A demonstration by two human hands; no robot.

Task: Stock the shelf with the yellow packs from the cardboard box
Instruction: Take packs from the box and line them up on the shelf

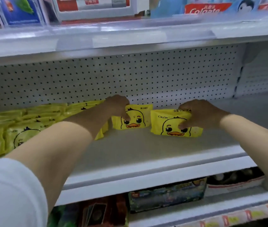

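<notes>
Two yellow packs with a cartoon duck face stand upright on the white shelf [130,149]. My left hand [118,105] grips the top of the left yellow pack [138,118], thumb on its front. My right hand [200,114] grips the upper right part of the right yellow pack [167,125], which stands a little nearer the shelf front. A row of several more yellow packs [36,118] fills the shelf to the left, partly hidden behind my left forearm. The cardboard box is out of sight.
A white pegboard back wall [130,76] closes the shelf behind the packs. Bare shelf lies to the right [244,112]. The shelf above carries toothpaste boxes [207,9]. Below, a lower shelf holds colourful boxes [167,195].
</notes>
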